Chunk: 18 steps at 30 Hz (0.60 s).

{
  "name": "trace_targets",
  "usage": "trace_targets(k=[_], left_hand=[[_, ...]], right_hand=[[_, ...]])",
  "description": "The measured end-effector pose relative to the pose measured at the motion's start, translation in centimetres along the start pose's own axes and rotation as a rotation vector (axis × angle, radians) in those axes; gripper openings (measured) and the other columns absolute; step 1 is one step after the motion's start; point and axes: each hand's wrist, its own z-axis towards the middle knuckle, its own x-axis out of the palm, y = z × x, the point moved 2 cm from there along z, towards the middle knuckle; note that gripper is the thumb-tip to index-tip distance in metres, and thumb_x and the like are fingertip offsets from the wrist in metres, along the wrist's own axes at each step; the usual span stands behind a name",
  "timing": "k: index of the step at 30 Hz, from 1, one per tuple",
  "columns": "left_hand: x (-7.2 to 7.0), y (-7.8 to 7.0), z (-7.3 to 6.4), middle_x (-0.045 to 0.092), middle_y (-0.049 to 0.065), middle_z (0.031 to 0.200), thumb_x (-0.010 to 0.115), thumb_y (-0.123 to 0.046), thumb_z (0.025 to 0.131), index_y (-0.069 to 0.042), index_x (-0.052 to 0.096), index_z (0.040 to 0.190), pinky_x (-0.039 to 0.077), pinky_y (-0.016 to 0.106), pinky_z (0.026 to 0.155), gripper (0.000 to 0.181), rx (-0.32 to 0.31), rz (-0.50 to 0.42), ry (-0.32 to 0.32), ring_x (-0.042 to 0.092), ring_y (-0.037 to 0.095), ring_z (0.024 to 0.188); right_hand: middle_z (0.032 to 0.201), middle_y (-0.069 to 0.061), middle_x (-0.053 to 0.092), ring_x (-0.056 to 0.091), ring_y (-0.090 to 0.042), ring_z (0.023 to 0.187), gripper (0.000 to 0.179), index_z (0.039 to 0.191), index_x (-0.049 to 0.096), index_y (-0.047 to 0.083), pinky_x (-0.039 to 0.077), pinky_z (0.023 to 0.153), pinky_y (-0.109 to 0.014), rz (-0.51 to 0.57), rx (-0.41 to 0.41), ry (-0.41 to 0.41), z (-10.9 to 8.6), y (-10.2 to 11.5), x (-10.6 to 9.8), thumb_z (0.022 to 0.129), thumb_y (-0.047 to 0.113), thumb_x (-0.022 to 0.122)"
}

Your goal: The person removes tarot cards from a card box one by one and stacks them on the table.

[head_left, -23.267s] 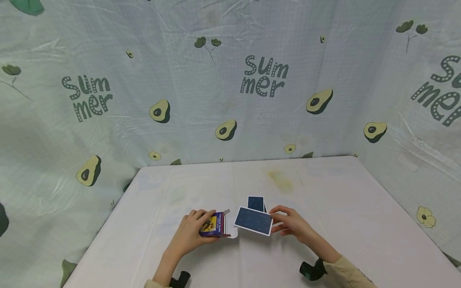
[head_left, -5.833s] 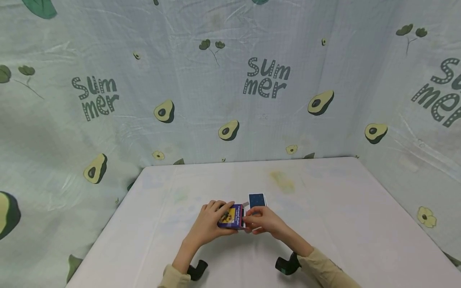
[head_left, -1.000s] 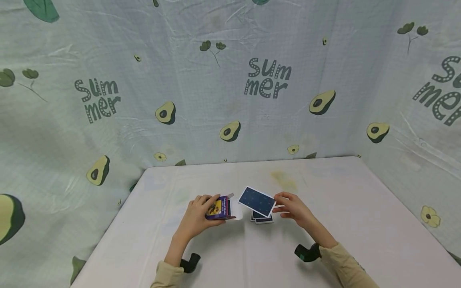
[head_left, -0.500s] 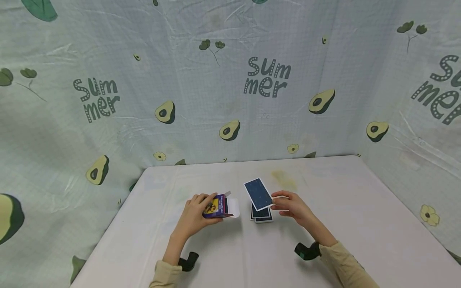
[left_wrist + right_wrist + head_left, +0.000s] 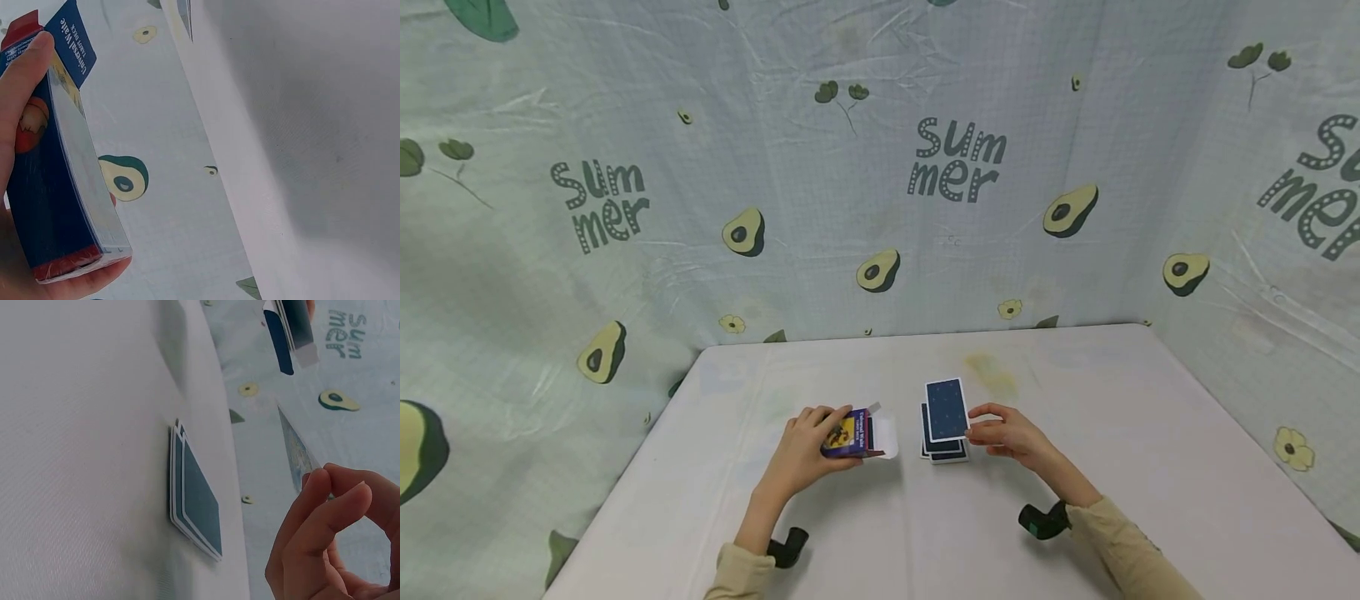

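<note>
My left hand [image 5: 801,454] grips a purple and yellow tarot card box [image 5: 848,433], its white flap hanging out on the right. In the left wrist view the box [image 5: 59,187] reads "Universal Waite Tarot Deck", with thumb and fingers around it. Between thumb and fingertips, my right hand [image 5: 1011,437] pinches a single dark blue tarot card [image 5: 947,407] by its edge. That card hovers above a small, uneven stack of tarot cards [image 5: 942,447]. From the right wrist, the held card [image 5: 294,450] is seen nearly edge-on, apart from the stack [image 5: 200,500] lying on the table.
A white cloth covers the table [image 5: 1075,400], with a yellowish stain [image 5: 990,373] toward the back. Behind it hangs a curtain [image 5: 805,167] printed with avocados and "summer". Black wrist cameras [image 5: 1043,521] sit on both wrists.
Several seconds ago the right fingers were at the box mouth. Over the last second the held card has turned from slanted to nearly lined up over the stack; the left hand stays almost still.
</note>
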Motion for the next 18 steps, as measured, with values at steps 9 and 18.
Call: trace_targets(k=[9,18], left_hand=[[-0.1,-0.3,-0.3,0.056,0.002,0.106,0.076,-0.045,0.062,-0.020,0.050,0.127,0.038,0.040,0.079,0.075,0.004,0.005,0.013,0.049,0.017,0.094],[0.4,-0.5,-0.8,0.055,0.002,0.108,0.075,-0.046,0.063,-0.019,0.049,0.128,0.038,0.040,0.080,0.075,0.011,-0.001,0.048,0.048,0.018,0.096]], right_hand=[[0.077,0.006,0.064,0.058,-0.006,0.068,0.045,0.118,0.045,-0.002,0.044,0.057,-0.018,0.028,0.026,0.053,1.1,-0.7,0.2,0.080,0.014,0.064],[0.073,0.004,0.063,0.058,-0.007,0.064,0.046,0.119,0.045,-0.003,0.046,0.057,-0.017,0.032,0.057,0.062,1.8,-1.4,0.7,0.079,0.011,0.064]])
